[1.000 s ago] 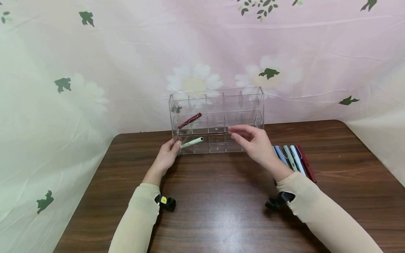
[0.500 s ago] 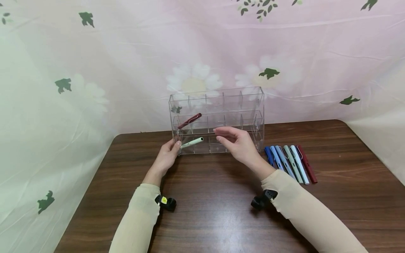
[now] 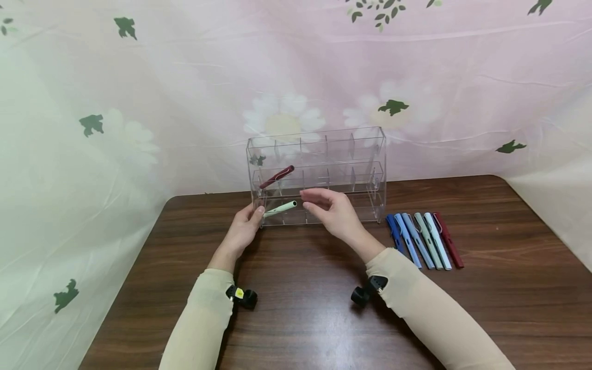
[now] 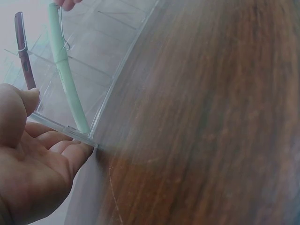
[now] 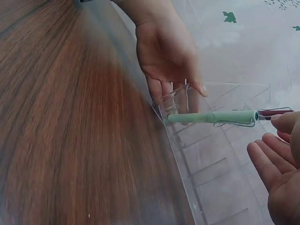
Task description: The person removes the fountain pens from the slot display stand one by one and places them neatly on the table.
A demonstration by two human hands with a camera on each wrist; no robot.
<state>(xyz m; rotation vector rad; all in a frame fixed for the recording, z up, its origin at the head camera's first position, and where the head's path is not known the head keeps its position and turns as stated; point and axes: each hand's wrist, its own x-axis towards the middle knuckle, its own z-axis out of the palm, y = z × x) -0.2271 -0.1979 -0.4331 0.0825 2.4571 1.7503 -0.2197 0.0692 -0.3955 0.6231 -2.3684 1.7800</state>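
A clear acrylic pen holder (image 3: 314, 134) with rows of compartments stands at the table's back edge. My left hand (image 3: 245, 226) grips its left side, thumb at the front face and fingers around the outside, as the left wrist view shows. Leaning in the lower left compartment is a mint green pen (image 3: 282, 207); a dark red pen (image 3: 277, 176) leans in the row above. My right hand (image 3: 337, 216) hovers in front of the holder, its fingers loosely bent with nothing between them. In the right wrist view its thumb is close to the clip end of the mint pen (image 5: 211, 117).
Several pens lie side by side on the wooden table (image 3: 305, 318) right of the holder, among them a dark blue pen (image 3: 394, 231), a sage green pen (image 3: 428, 239) and another dark red pen (image 3: 448, 240). A floral cloth (image 3: 208, 103) hangs behind.
My right hand has moved left along the holder's front toward the mint pen, uncovering the pens on the table. The left hand, holder and its two pens have stayed put.
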